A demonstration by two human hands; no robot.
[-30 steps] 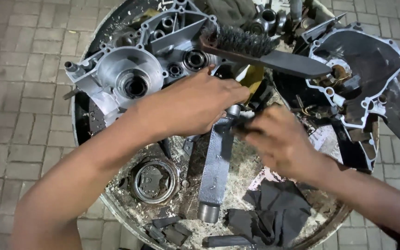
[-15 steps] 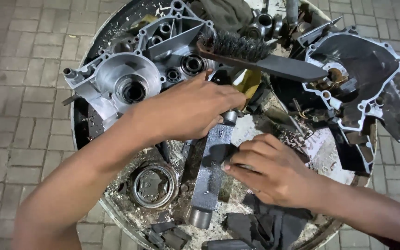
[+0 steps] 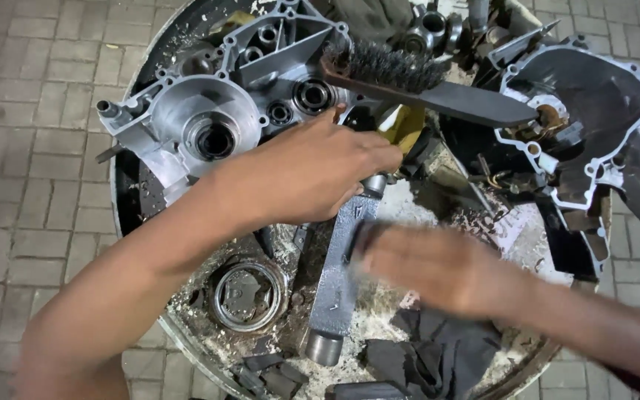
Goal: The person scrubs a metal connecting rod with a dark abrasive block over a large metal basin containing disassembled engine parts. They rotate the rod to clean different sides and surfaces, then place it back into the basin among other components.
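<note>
My left hand point(image 3: 305, 174) reaches in from the lower left and is closed over the upper end of a long grey metal bar point(image 3: 335, 289). The bar lies lengthwise in a round metal basin point(image 3: 124, 207) and has a short tube at its near end. My right hand point(image 3: 431, 267) comes in from the right, blurred by motion. Its fingertips lie against the middle of the bar. A small dark patch shows at those fingertips, but the blur hides whether they hold anything.
In the basin lie a silver engine case half point(image 3: 209, 118) at the back left and a dark-lined cover point(image 3: 594, 118) at the right. A wire brush point(image 3: 409, 78) rests across them. A round ring part point(image 3: 246, 292) and a dark cloth point(image 3: 438, 348) lie near me. Brick paving surrounds the basin.
My right hand has slid from near the bar's upper end down along it toward me. My left hand has kept its hold on the top end.
</note>
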